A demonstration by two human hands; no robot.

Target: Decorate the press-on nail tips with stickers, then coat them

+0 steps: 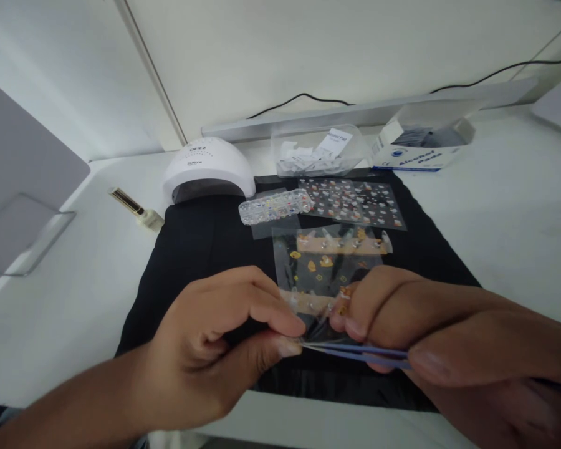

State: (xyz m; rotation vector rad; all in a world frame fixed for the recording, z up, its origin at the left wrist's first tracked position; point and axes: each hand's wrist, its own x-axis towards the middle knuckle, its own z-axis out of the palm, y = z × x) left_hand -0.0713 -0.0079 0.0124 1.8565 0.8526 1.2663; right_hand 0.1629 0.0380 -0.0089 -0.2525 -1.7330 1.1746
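My left hand is closed, thumb and forefinger pinching near the lower edge of a clear sticker sheet with small orange and yellow pictures. My right hand grips a pair of blue-purple tweezers. Their tips meet the left thumb and fingertip; whether a sticker is between them is too small to tell. The right fingers also touch the sheet's lower right part. Behind the see-through sheet, two tan strips bear press-on nails: an upper strip and a lower strip, partly covered by my hands.
A black cloth covers the white table's middle. On it lie a rhinestone case and another sticker sheet. Around it stand a white nail lamp, a polish bottle, a clear tub of packets and an alcohol pad box.
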